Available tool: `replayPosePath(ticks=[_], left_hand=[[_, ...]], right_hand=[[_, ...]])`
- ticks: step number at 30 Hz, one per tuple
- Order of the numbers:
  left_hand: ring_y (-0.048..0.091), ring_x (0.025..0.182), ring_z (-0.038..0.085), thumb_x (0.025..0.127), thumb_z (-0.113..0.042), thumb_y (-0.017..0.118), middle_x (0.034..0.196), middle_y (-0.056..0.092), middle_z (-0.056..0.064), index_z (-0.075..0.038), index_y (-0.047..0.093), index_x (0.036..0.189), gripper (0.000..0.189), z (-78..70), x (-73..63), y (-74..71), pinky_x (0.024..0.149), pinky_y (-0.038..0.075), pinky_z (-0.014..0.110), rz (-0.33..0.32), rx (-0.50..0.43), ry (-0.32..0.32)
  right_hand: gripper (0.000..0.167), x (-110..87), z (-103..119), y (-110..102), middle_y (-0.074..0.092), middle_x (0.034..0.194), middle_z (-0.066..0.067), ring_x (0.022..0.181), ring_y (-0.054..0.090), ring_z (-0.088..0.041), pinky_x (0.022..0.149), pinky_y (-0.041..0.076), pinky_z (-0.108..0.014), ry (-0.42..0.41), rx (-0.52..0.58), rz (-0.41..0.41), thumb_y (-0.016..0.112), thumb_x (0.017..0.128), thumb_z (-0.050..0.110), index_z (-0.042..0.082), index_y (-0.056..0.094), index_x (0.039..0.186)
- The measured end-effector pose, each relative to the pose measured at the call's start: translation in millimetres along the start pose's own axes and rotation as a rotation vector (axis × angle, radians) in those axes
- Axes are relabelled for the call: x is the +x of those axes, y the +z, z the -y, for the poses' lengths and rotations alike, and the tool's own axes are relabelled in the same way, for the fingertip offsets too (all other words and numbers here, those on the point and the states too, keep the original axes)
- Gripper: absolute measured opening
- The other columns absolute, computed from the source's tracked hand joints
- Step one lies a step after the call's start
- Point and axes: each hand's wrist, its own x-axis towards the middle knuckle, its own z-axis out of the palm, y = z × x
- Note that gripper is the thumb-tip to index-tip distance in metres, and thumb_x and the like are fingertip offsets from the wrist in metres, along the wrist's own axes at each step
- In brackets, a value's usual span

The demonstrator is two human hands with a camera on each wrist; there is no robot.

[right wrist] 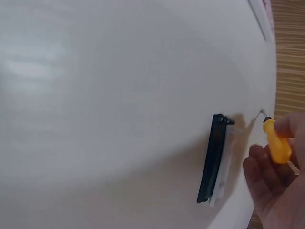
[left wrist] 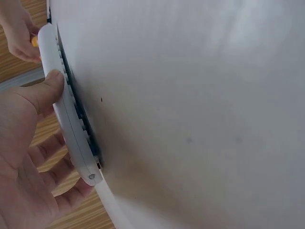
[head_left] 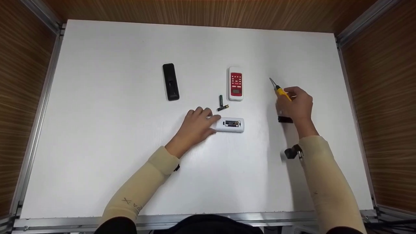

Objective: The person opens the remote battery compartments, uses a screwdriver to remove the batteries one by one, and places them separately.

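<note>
My left hand [head_left: 197,127] grips one end of a white remote control [head_left: 234,129], thumb on one long edge and fingers on the other. The remote lies back up, its battery bay exposed with batteries [head_left: 232,123] inside. In the left wrist view the remote [left wrist: 72,119] appears edge-on, buttons toward the table. My right hand [head_left: 297,103] holds a screwdriver [head_left: 283,93] by its yellow handle, the metal tip pointing away from me. Beside that hand, in the right wrist view, a black battery cover [right wrist: 213,160] lies along a white cover [right wrist: 222,171].
Two loose batteries, one green [head_left: 221,100] and one black and gold [head_left: 223,108], lie beyond the white remote. Farther back are a white remote with a red face [head_left: 236,84] and a black remote [head_left: 171,82]. Wood-grain panels [head_left: 208,11] enclose the white table [head_left: 97,81].
</note>
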Motion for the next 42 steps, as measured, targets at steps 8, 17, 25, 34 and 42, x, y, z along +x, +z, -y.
replayPosePath(ticks=[8,17,25,34,42], left_hand=[[0.054,0.11,0.029,0.087,-0.039,0.075,0.12,0.059,0.006,-0.024,0.059,0.131,0.049,2.6,1.5,-2.0,0.092,0.046,0.048,-0.048,-0.015,-0.049],[0.052,0.111,0.028,0.085,-0.039,0.076,0.12,0.06,0.006,-0.027,0.062,0.133,0.051,3.9,1.0,-3.4,0.094,0.045,0.049,-0.022,-0.082,-0.092],[0.053,0.108,0.027,0.084,-0.038,0.077,0.118,0.061,0.005,-0.027,0.064,0.13,0.049,1.6,7.2,-3.1,0.093,0.046,0.046,-0.015,-0.105,-0.101],[0.052,0.11,0.027,0.084,-0.035,0.078,0.118,0.061,0.006,-0.025,0.066,0.128,0.046,-3.3,10.5,-5.8,0.093,0.047,0.046,0.006,-0.118,-0.112],[0.052,0.107,0.027,0.084,-0.036,0.079,0.117,0.06,0.005,-0.025,0.066,0.127,0.046,-2.5,10.9,-6.1,0.091,0.048,0.045,0.016,-0.122,-0.128]], right_hand=[[0.031,-28.4,14.3,4.8,0.066,0.113,-0.009,0.092,0.067,-0.013,0.082,0.054,-0.018,-0.141,0.427,-0.206,0.075,0.088,0.018,0.004,0.068,0.115],[0.021,-75.0,63.7,1.1,0.068,0.101,-0.015,0.086,0.068,-0.016,0.076,0.056,-0.019,-0.379,0.697,-0.095,0.073,0.087,-0.001,-0.01,0.066,0.105],[0.019,-95.9,85.3,10.1,0.07,0.097,-0.021,0.087,0.07,-0.011,0.077,0.058,-0.022,-0.513,0.576,0.03,0.07,0.088,-0.004,-0.013,0.059,0.101],[0.02,-93.0,75.1,34.9,0.073,0.098,-0.008,0.089,0.067,-0.011,0.076,0.057,-0.019,-0.593,0.421,0.069,0.077,0.084,0.001,0.001,0.067,0.102],[0.025,-95.7,78.9,39.1,0.073,0.094,-0.001,0.085,0.066,-0.012,0.075,0.058,-0.029,-0.749,0.189,0.077,0.08,0.084,0.022,0.007,0.068,0.099]])
